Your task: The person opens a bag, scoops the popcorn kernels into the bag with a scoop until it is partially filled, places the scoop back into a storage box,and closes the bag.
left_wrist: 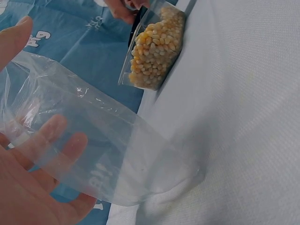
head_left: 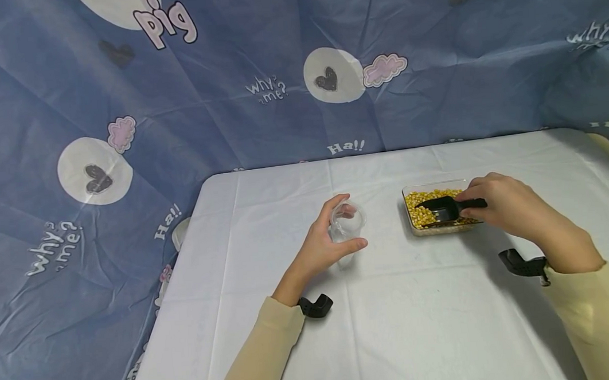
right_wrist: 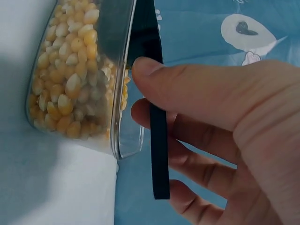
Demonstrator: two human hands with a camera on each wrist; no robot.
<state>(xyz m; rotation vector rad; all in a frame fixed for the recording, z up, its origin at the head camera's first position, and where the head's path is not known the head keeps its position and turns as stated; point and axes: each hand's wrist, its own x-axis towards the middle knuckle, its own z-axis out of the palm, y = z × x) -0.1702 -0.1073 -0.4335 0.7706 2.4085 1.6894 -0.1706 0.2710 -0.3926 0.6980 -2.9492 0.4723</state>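
Observation:
My left hand (head_left: 318, 245) holds a clear plastic bag (left_wrist: 122, 145), thumb and fingers spread around its rounded mouth. The bag hangs over the white table and looks see-through, with nothing visible inside. On the right, my right hand (head_left: 512, 202) grips the handle of a black scoop (head_left: 444, 208) between thumb and fingers. The scoop's blade lies in yellow corn kernels (head_left: 420, 200), inside a clear rectangular container (head_left: 421, 232). Through the container's side, the right wrist view shows kernels (right_wrist: 70, 89) piled up close to the rim.
A white cloth (head_left: 404, 322) covers the table. Behind it and to the left hangs a blue printed fabric (head_left: 256, 55). Black wrist mounts (head_left: 317, 307) sit at both sleeve cuffs.

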